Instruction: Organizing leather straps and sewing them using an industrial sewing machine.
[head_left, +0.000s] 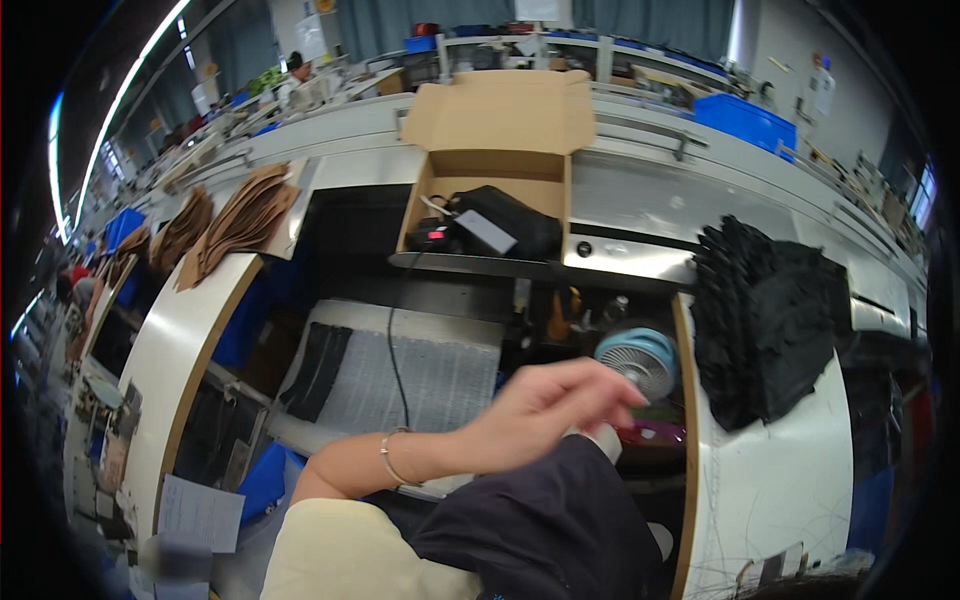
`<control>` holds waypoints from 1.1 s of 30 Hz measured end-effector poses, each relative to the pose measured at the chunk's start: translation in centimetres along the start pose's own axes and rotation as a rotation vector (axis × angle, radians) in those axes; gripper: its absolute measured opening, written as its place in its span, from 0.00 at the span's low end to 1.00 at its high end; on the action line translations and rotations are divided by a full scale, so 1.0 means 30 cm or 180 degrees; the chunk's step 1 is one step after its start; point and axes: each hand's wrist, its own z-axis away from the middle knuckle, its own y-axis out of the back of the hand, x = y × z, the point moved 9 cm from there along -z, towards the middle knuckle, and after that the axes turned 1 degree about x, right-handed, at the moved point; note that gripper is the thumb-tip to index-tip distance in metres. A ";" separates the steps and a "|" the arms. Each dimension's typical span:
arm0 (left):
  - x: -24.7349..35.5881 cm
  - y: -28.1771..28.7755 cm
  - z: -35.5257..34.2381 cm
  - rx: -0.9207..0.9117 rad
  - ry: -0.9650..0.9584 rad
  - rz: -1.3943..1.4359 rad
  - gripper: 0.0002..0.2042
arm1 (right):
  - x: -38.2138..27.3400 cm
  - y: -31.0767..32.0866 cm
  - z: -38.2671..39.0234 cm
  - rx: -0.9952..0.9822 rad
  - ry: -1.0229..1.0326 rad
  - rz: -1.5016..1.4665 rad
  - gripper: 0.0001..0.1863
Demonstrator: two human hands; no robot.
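Across the lower centre of the frame, dark cloth (pixel 545 515) spreads beneath the left hand (pixel 560 405), whose fingers are loosely curled; whether they pinch anything I cannot tell. The right hand is out of sight. Just beyond the left fingertips, right of centre, sits a light-blue fan (pixel 640 350). Farther right lies stacked black fabric (pixel 765 320); at upper centre, an open cardboard box (pixel 490 168) holds a black bundle (pixel 510 220).

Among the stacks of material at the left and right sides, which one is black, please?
The black stack on the right-hand white table; the brown stacks are all at the left.
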 end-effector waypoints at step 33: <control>-0.943 2.073 1.091 0.4428 0.3155 -0.3399 0.27 | -1.908 -1.325 0.092 -0.1636 0.4655 -0.0646 0.25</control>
